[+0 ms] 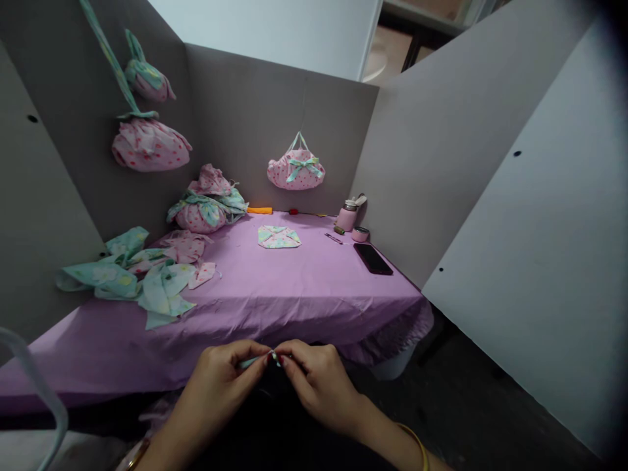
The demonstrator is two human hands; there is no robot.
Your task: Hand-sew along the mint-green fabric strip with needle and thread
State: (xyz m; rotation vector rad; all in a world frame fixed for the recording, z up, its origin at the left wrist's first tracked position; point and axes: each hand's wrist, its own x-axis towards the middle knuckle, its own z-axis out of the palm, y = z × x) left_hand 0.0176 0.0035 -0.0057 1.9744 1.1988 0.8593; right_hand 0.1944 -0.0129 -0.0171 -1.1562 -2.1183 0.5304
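Just in front of the table's near edge, my left hand (223, 376) and my right hand (318, 379) meet fingertip to fingertip. Both pinch a narrow pale green fabric strip (248, 362); its light end shows between the fingertips, and the rest is hidden by my fingers. Whether a needle or thread is there is too small to tell. Beyond my hands, a folded patterned fabric piece (279, 237) lies flat on the purple tablecloth (275, 278).
Green and pink fabric pieces (167, 288) and stuffed cloth bundles (201, 212) lie at left. Pink pouches (152, 145) hang left, and a bowed pouch (296, 171) hangs at the back. A phone (373, 258), pink jar (347, 216) and thread spool (339, 230) lie right. Grey panels (441, 150) enclose the table.
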